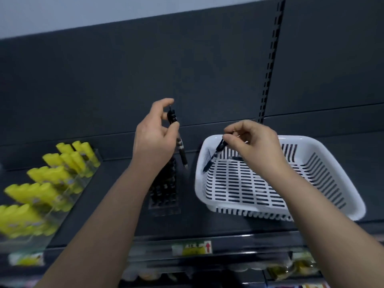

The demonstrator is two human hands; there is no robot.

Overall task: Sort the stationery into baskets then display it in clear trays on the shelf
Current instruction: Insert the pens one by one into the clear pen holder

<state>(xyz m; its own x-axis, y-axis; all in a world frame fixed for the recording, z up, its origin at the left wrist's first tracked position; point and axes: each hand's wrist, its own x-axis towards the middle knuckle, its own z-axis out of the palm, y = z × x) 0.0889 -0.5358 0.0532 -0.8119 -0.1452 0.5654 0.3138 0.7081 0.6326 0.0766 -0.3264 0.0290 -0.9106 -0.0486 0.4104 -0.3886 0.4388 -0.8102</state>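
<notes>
dark grey shelf [104, 194] with a slotted back panel. at its left a clear tray [31, 244] is already packed with yellow tubes [47, 177]. the left hand [154, 138] pinches a black pen [181, 148] between thumb and fingertips, tip down, above the middle tray [165, 192] of black pens, seemingly well filled. the right hand [255, 140] pinches a second pen [215, 155] over the white basket [301, 139], which looks almost emptied; one pen may remain inside.

Head-worn wide-angle view, facing the shelf [187, 221], close in
</notes>
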